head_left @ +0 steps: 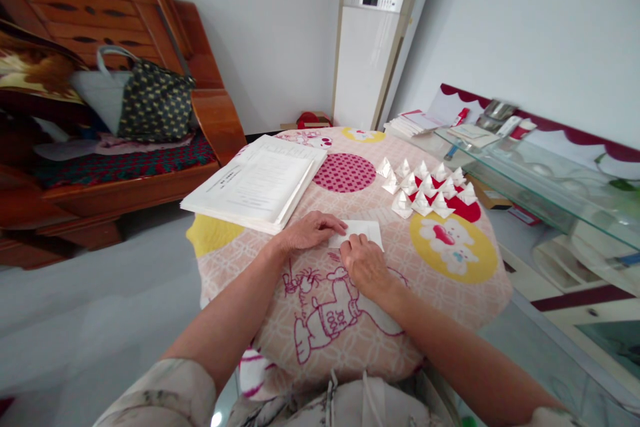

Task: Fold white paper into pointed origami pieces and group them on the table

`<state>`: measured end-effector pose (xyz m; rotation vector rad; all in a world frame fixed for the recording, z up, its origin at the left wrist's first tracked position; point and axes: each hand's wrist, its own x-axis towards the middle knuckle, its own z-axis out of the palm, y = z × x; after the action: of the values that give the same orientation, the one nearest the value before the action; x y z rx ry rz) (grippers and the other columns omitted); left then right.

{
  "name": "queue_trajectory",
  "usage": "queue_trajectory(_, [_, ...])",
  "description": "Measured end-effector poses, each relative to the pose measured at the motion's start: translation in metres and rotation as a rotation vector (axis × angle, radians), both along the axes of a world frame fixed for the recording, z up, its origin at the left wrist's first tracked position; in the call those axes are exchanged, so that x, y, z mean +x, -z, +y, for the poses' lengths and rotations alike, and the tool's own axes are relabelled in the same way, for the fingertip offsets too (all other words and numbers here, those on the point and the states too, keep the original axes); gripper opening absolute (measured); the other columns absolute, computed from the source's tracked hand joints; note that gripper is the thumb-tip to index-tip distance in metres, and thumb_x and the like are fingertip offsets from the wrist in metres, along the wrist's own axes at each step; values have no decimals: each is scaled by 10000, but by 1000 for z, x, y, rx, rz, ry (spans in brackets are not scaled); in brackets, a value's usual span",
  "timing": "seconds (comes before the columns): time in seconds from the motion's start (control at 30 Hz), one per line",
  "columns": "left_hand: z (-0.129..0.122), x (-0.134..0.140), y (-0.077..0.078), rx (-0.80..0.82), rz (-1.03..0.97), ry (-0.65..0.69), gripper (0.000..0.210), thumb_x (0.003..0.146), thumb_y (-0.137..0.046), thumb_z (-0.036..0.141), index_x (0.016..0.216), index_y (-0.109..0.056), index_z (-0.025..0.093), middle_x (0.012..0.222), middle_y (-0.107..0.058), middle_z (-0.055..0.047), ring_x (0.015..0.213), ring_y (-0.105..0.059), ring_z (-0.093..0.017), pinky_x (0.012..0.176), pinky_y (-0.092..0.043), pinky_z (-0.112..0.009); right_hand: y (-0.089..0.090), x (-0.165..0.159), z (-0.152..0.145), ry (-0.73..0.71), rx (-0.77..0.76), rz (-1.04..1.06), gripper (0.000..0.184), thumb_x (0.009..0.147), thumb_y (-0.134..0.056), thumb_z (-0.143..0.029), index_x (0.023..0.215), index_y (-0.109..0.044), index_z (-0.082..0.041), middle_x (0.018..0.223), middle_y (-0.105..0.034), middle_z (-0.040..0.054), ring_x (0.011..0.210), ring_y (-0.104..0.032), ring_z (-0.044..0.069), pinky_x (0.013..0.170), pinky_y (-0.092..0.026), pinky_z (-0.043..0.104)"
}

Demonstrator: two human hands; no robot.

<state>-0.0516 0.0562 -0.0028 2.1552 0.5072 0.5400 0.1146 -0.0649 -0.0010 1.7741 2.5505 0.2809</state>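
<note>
A small white piece of folded paper (371,229) lies flat on the cloth-covered table in front of me. My left hand (311,231) rests at its left edge, fingers stretched out flat with the tips on the paper. On the near edge, my right hand (367,265) has its fingers curled and pressed together against the paper; the fingertips are partly hidden. Several folded white paper pieces with pointed tips (423,187) stand grouped at the right rear of the table. To the left lies a thick stack of printed paper sheets (255,180).
The patterned tablecloth (345,320) hangs over the table's edges. A glass shelf unit (545,190) with papers and small items stands close at the right. At the left is a wooden bench (215,120) holding a dotted bag (155,100). A tall white cabinet-like appliance (367,67) stands behind.
</note>
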Motion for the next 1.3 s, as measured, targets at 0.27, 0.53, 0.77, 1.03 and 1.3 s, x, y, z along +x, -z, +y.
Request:
queue_trajectory(0.27, [-4, 1, -1, -88, -141, -196, 257, 841, -569, 167, 997, -772, 140, 1032, -768, -84, 950, -697, -188, 881, -537, -305, 16, 17, 4, -226, 158, 276, 239, 918, -488, -77, 834, -703, -142, 910, -689, 129, 855, -633, 237, 726, -532, 333])
queue_trajectory(0.53, [-10, 7, -1, -122, -116, -72, 198, 828, -630, 191, 954, -775, 141, 969, -762, -89, 865, -687, -165, 804, -534, -272, 26, 74, 20, -412, 169, 855, 264, 850, -513, -28, 844, -729, -179, 1017, -765, 103, 934, -721, 197, 830, -590, 343])
queue_trajectory(0.77, [-24, 15, -7, -22, -18, 29, 241, 834, -592, 116, 978, -779, 161, 1028, -759, -79, 889, -686, -156, 804, -524, -252, 21, 98, 20, -357, 172, 726, 300, 833, -509, -36, 895, -763, -182, 1140, -739, 143, 1062, -691, 256, 915, -580, 443])
queue_trajectory(1.03, [-31, 23, -8, 253, 78, 78, 301, 841, -560, 68, 1040, -764, 166, 1135, -726, -105, 1028, -669, -194, 932, -500, -294, 18, 100, -1, -454, 110, 617, 370, 861, -492, -36, 1103, -735, -173, 1133, -736, 141, 1081, -679, 254, 939, -579, 434])
queue_trajectory(1.3, [-35, 25, -14, 61, 90, 4, 384, 996, -438, 375, 844, -696, 133, 837, -684, -63, 783, -610, -164, 752, -461, -276, -2, 98, 17, -133, -140, 934, 175, 883, -602, -221, 859, -767, -166, 798, -741, 34, 739, -677, 180, 697, -532, 289])
